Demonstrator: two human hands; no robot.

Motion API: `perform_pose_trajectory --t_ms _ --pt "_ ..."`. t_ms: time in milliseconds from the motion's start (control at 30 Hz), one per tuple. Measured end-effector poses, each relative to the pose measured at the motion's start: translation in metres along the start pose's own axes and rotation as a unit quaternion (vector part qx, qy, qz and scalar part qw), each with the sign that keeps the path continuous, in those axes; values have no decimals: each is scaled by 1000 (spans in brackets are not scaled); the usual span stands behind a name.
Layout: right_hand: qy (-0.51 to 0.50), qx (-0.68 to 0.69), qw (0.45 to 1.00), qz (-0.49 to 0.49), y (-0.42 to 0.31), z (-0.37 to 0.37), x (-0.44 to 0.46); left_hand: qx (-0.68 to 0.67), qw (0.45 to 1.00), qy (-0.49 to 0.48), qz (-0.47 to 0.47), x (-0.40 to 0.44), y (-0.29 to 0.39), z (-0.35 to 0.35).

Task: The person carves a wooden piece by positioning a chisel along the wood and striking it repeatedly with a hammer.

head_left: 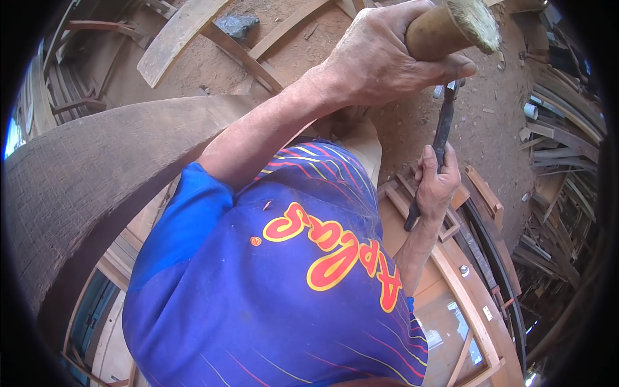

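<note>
My left hand (380,55) is closed around a thick round wooden handle (438,35) with a pale, frayed end tilted up to the right; its other end is hidden. Lower and to the right, my right hand (435,180) grips a dark-handled tool (443,122). The upper end of this tool shows a bit of metal just below my left thumb, where its head is partly hidden. A large curved piece of dark timber (109,155) lies to the left, passing under my left forearm.
Wooden boards (180,39) lie on the dirt floor ahead, near a dark plastic bundle (236,26). At right are stacked timber offcuts (561,148) and a white cup-like object (530,111). Wooden frames (477,322) stand or lie beside my right arm.
</note>
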State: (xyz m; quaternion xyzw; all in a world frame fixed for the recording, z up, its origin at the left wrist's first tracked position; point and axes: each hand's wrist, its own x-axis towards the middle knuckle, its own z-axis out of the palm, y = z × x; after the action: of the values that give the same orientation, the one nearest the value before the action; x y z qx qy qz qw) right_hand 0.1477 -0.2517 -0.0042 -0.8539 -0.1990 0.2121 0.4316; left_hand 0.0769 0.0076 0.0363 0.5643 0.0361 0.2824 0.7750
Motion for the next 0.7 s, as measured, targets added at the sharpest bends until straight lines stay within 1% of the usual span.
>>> perform_pose_trajectory --t_ms 133,167,233,333,400,433,467,533,567,600,633,700 --pt "-1 11 1000 9 -1 1 -1 45 999 5 22 1 1 -1" --pt "-1 11 1000 9 -1 1 -1 36 999 -2 -13 0 7 -3" --pt "-4 12 1000 5 -1 1 -1 26 999 -9 -47 0 11 -3" --pt "3 7 1000 7 -2 2 -1 -16 999 -3 -37 -1 11 -2" --pt "8 8 1000 1 -4 2 -1 66 996 -3 -58 -2 17 -2" --pt "11 9 1000 -6 -5 1 -1 65 996 -3 -57 -4 14 -1" --pt "12 8 1000 -6 -9 0 -2 65 998 -8 4 -8 8 -1" --pt "28 53 997 -46 -29 -5 -3 64 996 -11 66 -12 -7 -1" --pt "28 53 997 -46 -39 -11 -4 128 987 -2 93 -10 -16 -2" --pt "55 81 989 -107 -51 -17 -4 192 974 9 119 -9 -22 -3" --pt "82 110 976 -167 -63 -23 -4 192 974 9 120 -10 -23 -3" --pt "134 124 949 -256 -90 -38 0 203 971 0 128 -11 -25 -2"
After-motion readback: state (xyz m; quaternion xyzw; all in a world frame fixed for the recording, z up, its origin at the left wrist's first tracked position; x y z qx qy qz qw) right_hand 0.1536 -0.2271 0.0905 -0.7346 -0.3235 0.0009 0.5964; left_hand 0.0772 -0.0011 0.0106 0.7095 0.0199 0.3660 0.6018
